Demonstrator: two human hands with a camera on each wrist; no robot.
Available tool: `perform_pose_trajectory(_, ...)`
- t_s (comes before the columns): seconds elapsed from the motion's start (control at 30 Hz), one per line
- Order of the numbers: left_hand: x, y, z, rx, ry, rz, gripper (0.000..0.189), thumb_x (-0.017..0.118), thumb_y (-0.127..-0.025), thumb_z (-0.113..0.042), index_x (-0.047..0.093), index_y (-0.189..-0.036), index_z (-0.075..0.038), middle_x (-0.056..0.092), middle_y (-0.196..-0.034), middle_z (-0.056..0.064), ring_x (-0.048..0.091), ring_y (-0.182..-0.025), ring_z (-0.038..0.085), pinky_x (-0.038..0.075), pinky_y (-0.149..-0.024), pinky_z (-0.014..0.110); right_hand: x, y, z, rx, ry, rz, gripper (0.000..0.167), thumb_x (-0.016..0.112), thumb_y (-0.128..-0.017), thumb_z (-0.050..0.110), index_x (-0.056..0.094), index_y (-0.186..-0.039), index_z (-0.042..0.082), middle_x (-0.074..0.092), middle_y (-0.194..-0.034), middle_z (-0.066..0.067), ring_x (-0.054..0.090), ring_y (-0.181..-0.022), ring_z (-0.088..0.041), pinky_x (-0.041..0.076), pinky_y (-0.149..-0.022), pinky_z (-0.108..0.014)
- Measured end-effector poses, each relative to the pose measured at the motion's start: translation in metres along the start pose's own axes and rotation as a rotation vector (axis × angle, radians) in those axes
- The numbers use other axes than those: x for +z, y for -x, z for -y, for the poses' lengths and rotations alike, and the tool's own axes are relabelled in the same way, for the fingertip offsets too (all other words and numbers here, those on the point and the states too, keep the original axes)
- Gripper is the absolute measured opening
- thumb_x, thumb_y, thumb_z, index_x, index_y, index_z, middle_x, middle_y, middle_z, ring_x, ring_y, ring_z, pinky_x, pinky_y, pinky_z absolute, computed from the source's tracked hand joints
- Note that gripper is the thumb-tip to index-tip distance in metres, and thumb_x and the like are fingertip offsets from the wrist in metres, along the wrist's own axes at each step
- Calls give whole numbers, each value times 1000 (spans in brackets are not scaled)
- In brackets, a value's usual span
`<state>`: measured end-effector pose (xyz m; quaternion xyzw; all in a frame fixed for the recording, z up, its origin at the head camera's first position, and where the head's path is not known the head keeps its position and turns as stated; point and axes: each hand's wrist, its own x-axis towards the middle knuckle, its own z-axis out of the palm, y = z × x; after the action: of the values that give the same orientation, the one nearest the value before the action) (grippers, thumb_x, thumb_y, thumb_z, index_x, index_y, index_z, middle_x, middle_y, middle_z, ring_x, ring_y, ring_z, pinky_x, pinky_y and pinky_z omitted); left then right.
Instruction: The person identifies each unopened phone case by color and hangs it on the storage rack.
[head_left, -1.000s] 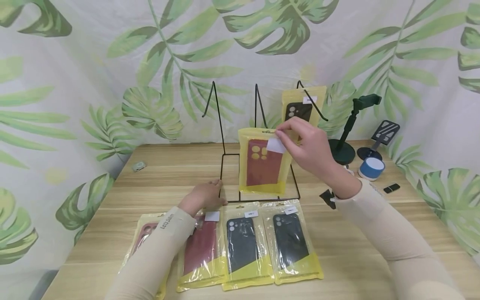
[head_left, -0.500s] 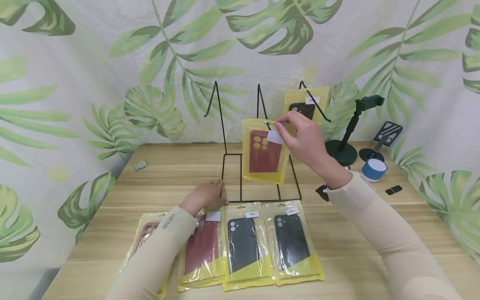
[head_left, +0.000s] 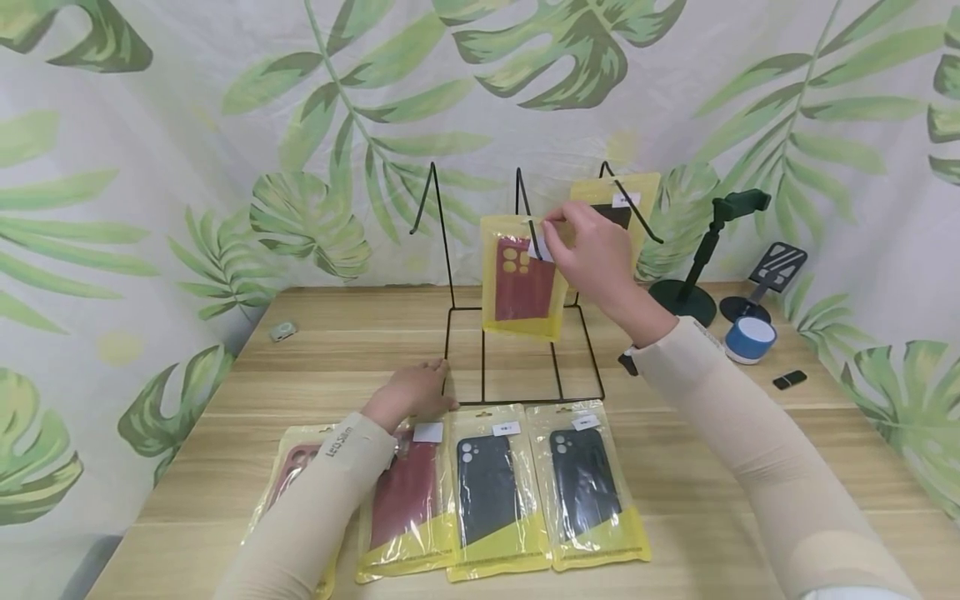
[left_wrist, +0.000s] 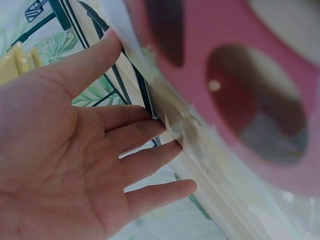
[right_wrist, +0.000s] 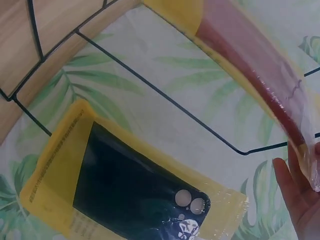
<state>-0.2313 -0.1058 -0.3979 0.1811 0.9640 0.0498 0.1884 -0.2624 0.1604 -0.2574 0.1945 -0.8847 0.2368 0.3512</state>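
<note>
My right hand pinches the top right corner of a clear-and-yellow packet with a red phone case. The tip of the middle prong of a black wire display rack shows in front of this packet near its top. Behind the hand, a packet with a black phone case hangs at the right prong. My left hand, fingers extended in the left wrist view, touches the front left corner of the rack's base. Its wrist is above a packet with a red case.
Packets with dark cases lie in front of the rack, and another red one is partly under the left sleeve. At the right stand a green phone holder, a black stand and a blue-and-white round object.
My right hand has raised the red-case packet and moved it back toward the wall, onto the middle prong, whose tip now shows in front of it. The left hand has stayed at the rack's base.
</note>
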Motion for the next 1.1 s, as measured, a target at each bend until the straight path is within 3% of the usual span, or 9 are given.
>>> perform_pose_trajectory(0.4,3,0,1,10,12,-9,82,62,-95,-42,28,-153,5,29,-160,22,30,-147,40,26,-122,51,17,-36,-3,75,179,72,26,49,-102,29,69,-103,12,75,-107,-4,49,-49,-22,33,-42,-33)
perform_pose_trajectory(0.63,2,-1,2,14,2,-20,82,63,-95,-42,28,-153,5,31,-159,22,31,-147,40,28,-122,51,26,-54,-6,146,218,133,30,46,-103,32,68,-107,11,74,-102,-6,55,-57,-24,38,-45,-34)
perform_pose_trajectory(0.93,3,0,3,15,3,-20,81,63,-95,-42,29,-153,5,30,-160,21,32,-147,40,28,-121,51,34,-66,-10,166,248,151,31,44,-104,29,67,-108,10,72,-98,-7,61,-64,-26,48,-52,-41)
perform_pose_trajectory(1.1,2,0,2,13,7,-22,81,63,-95,-41,30,-152,5,30,-160,21,32,-147,40,28,-121,51,34,-69,-9,170,252,170,33,44,-104,29,65,-124,11,72,-118,-7,64,-70,-27,52,-56,-44)
